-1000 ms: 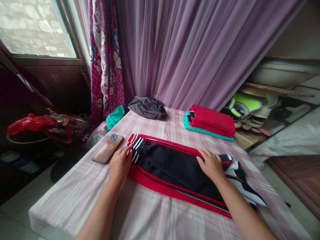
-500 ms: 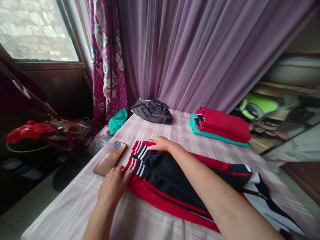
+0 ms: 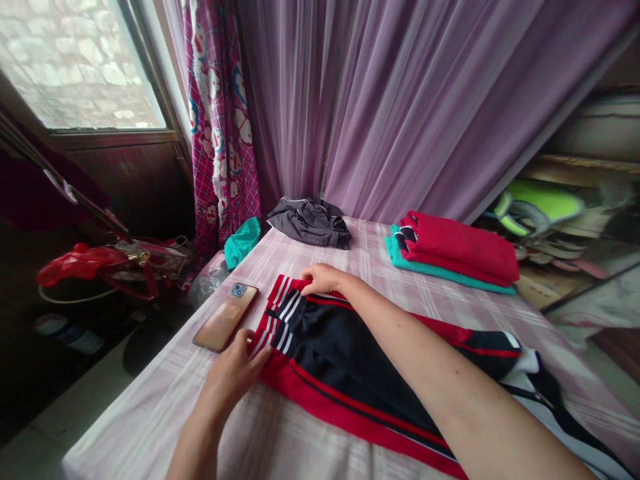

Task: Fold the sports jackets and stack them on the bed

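Right hand shifted along garment to far striped corner, fingers pinching edge; left hand at near corner, grip unclear; phone left of garment.

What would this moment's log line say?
left hand: black-red garment, striped end, near side | right hand: same end, far side | smartphone: beside left hand

right hand moved leftward, onto striped hem

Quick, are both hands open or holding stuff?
Left hand: at the striped clothes' near edge; can't tell if gripping.
Right hand: curled at their far edge; grip unclear.
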Tool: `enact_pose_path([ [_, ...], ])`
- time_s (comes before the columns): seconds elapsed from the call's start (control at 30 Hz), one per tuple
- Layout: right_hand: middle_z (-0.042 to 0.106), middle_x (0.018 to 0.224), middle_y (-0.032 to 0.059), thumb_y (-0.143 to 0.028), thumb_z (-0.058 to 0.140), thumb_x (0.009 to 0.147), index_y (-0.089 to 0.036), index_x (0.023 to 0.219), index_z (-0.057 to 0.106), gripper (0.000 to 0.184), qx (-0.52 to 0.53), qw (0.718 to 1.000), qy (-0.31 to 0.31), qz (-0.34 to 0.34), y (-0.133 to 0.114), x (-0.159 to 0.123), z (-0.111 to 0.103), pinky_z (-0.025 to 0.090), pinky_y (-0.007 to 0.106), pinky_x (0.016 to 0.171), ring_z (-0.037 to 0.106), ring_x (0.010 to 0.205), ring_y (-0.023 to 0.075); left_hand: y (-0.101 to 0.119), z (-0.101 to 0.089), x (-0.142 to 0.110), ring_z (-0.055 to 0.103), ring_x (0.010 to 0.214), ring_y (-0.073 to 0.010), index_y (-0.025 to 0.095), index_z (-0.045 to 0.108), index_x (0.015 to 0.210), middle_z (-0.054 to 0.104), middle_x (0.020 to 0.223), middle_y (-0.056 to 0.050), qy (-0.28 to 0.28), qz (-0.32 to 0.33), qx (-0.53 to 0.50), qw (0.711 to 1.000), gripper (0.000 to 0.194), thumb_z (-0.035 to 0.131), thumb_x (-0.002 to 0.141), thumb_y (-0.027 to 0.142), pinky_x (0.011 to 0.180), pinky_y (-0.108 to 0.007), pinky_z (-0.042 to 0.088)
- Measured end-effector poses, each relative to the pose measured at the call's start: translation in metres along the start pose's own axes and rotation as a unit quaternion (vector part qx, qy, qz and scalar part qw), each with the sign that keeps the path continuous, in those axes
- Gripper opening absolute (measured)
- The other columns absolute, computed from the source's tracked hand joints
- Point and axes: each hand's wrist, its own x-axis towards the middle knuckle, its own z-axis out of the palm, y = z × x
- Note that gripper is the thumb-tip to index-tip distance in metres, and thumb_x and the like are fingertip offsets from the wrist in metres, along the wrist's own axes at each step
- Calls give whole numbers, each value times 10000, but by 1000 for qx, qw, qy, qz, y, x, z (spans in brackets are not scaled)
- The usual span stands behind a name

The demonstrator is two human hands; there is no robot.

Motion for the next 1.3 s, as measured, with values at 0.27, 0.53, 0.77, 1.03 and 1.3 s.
enact_pose_path([
  [0.27,566,1426,95,-343,771,686,-190,1485,411,890,19,1000,18,-17,-6,-9,13,454,277,973,580,1225,245,-17,15,11,692,1032,-278,110,536,1312,719,1152,-148,3,-18,-258,966,761,685,740,589,795,-338,575],
  [0.53,509,1484,91,-196,797,581,-221,1533,338,1057,-22,993,-96,-57,-37,27,3,439,255,1015,567,1258,234,-27,25,16,732,855,-251,192,674,1074,772,948,-58,-31,-19,-351,936,601,736,661,624,670,-300,592],
  [0.77,671,1258,93,-268,793,665,-251,1336,567,708,-222,962,-132,-83,-67,24,-19,488,348,908,633,1131,299,-13,16,4,717,857,-252,168,677,1055,763,956,-79,-24,-3,-395,918,685,743,596,672,712,-310,575],
  [1.03,706,1166,99,-339,733,754,-203,1309,550,600,-245,964,27,-103,-43,-32,-46,464,298,798,658,1039,258,45,7,-22,706,838,-239,164,661,1033,757,943,-83,67,75,-361,927,619,727,625,625,653,-302,560],
  [1.3,726,946,70,-245,593,872,-190,931,693,128,-286,945,133,-82,40,-149,-67,412,275,731,648,876,198,155,27,-66,691,773,-195,239,669,1036,748,853,-16,23,250,-126,960,298,680,779,389,684,-289,488],
])
